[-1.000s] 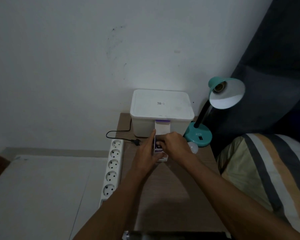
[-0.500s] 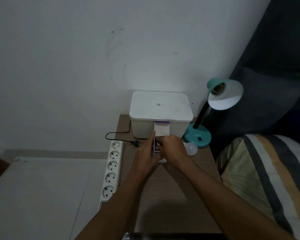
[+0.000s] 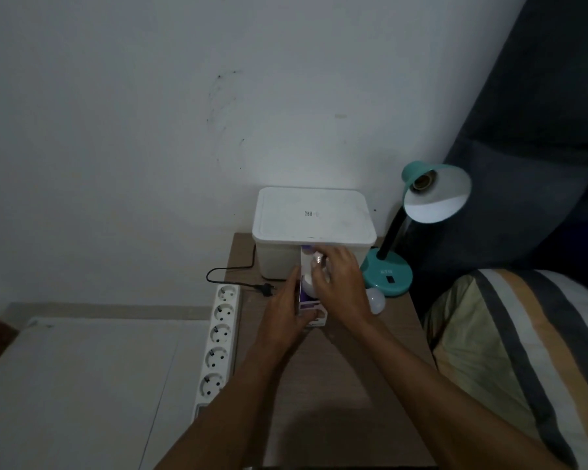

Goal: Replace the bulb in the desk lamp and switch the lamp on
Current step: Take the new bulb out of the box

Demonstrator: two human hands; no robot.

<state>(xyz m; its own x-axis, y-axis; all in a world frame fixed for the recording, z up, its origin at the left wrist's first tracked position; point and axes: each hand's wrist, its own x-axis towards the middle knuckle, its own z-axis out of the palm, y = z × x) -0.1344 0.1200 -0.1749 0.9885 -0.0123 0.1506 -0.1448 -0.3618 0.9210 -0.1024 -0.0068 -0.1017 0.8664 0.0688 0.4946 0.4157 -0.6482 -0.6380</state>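
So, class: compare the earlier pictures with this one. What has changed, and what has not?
The right hand has drawn the new bulb partly out of the box, which the left hand still grips. The old bulb, desk lamp and loose plug stayed put.

Plastic, card and wood grain in dim light

The counter (image 3: 336, 385) shows a matt brown wood-grain surface. On it, the storage box (image 3: 314, 228) looks like smooth matt white plastic. Right of the box, the lamp (image 3: 431, 195) has a glossy teal shade, white inside. The bulb carton (image 3: 314, 310) looks like printed card; the loose bulb (image 3: 375, 300) is frosted white. The pillow (image 3: 523, 351) is striped cloth.
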